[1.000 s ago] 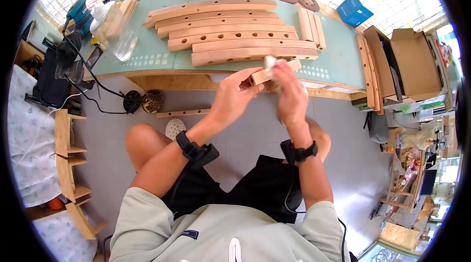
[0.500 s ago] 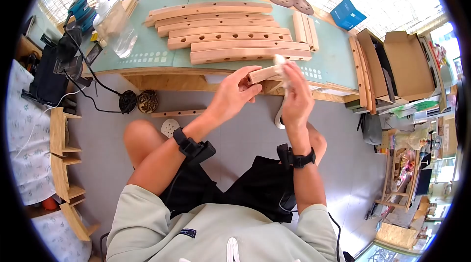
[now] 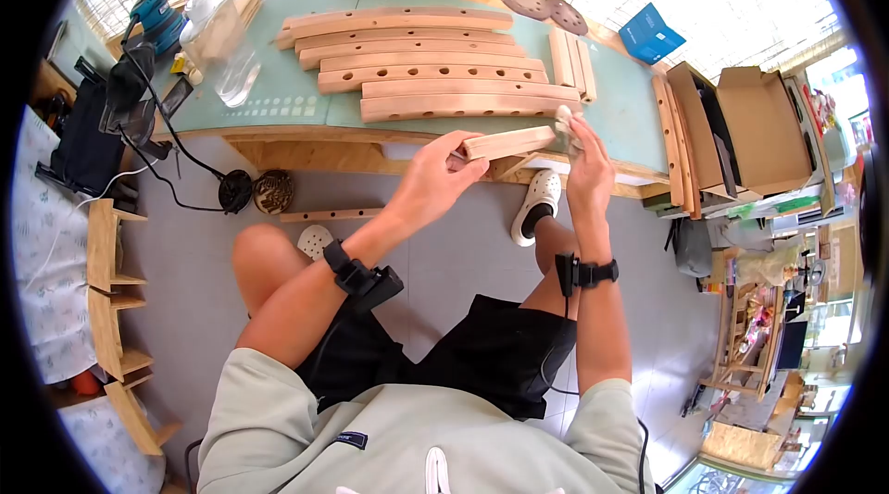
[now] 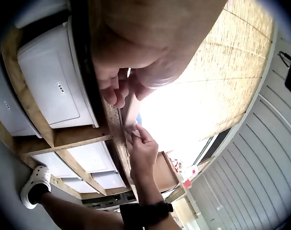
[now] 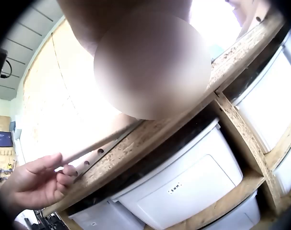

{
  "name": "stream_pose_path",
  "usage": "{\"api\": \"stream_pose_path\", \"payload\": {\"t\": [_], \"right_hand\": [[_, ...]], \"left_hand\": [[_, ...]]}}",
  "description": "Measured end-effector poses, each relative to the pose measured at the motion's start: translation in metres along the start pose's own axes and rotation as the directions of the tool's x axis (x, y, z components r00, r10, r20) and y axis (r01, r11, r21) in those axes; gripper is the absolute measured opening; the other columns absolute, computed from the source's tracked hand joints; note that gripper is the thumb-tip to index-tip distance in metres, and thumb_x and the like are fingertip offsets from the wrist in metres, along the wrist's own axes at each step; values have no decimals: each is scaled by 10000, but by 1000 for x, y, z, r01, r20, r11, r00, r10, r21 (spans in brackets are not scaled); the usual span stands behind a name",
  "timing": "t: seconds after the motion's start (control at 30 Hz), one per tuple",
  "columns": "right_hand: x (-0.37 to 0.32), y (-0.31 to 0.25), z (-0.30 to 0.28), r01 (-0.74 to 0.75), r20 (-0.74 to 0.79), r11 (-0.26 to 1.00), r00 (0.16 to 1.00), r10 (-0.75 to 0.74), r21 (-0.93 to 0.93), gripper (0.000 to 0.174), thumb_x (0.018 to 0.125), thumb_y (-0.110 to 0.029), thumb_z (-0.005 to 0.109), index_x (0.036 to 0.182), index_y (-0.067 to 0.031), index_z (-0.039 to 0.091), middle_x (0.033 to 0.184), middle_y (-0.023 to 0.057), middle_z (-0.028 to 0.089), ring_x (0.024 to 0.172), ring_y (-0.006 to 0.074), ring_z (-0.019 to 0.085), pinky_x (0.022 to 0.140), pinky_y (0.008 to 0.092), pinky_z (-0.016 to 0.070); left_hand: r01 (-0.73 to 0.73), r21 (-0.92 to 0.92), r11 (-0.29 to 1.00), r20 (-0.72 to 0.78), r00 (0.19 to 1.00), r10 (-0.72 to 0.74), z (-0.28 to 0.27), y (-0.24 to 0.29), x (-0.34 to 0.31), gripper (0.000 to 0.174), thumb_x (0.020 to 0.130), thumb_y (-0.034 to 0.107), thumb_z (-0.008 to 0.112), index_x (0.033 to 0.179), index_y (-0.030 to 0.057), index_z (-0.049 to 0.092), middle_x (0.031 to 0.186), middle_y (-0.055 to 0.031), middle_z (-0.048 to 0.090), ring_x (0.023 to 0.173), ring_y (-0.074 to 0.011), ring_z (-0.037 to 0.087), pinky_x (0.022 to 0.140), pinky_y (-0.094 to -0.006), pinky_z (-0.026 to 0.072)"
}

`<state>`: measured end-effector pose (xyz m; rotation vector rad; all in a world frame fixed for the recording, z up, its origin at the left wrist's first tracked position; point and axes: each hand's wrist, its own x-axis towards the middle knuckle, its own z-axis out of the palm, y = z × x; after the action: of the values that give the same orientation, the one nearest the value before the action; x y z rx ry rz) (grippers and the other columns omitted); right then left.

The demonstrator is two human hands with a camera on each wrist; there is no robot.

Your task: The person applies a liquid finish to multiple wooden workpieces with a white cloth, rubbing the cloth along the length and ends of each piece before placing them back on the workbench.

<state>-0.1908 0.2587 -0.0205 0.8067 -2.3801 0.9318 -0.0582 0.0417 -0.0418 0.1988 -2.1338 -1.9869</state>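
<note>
My left hand (image 3: 433,176) grips a short squared wooden piece (image 3: 509,142) by its left end, above the floor just in front of the bench edge. Just off the other end of that piece, my right hand (image 3: 590,170) pinches a crumpled white cloth (image 3: 564,120) between thumb and fingers. In the left wrist view, the wooden piece (image 4: 132,109) runs from the left fingers toward the right hand (image 4: 144,152). The right wrist view shows the left hand (image 5: 42,184) at the far end of the piece; a blurred patch covers much of the near hand there.
Several long drilled wooden rails (image 3: 435,77) lie on the green-topped bench (image 3: 625,114), with shorter strips (image 3: 572,63) to their right. A sander (image 3: 157,17) and clear plastic bottle (image 3: 227,59) stand left. An open cardboard box (image 3: 764,128) is at right. White drawers (image 5: 179,187) sit beneath the bench.
My right hand has slid rightward along the wooden piece with the cloth, from over its middle to just past its right end. The left hand keeps its grip.
</note>
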Motion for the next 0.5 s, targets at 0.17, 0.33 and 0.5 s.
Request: {"api": "stream_pose_path", "payload": {"t": [0.17,0.33,0.5], "right_hand": [[-19,-40,2,59,-72,988,996,-49,143,407,910,132,521,1240,-24,700,1302,129,698,1266,320,637,1063,398,510],[-25,-84,21,284,-3,956,959,-285,77,412,843,101,598,1208,-39,727,1288,120,703,1284,292,632,1071,402,513],[-23,-82,33,401,16,906,914,-406,134,376,832,75,618,1174,-25,736,1268,122,713,1259,289,648,1052,411,532]], "left_hand": [[40,-111,993,33,999,-36,-2,18,-4,374,1020,142,638,1351,-17,571,884,-34,651,762,-91,635,713,-257,536],[8,-276,961,68,998,11,4,9,-2,338,1011,100,634,1330,-3,585,874,-30,652,761,-109,648,722,-266,553],[-4,-194,981,106,994,25,-4,10,2,397,988,57,658,1371,-16,580,983,-62,679,813,-130,669,762,-291,574]]}}
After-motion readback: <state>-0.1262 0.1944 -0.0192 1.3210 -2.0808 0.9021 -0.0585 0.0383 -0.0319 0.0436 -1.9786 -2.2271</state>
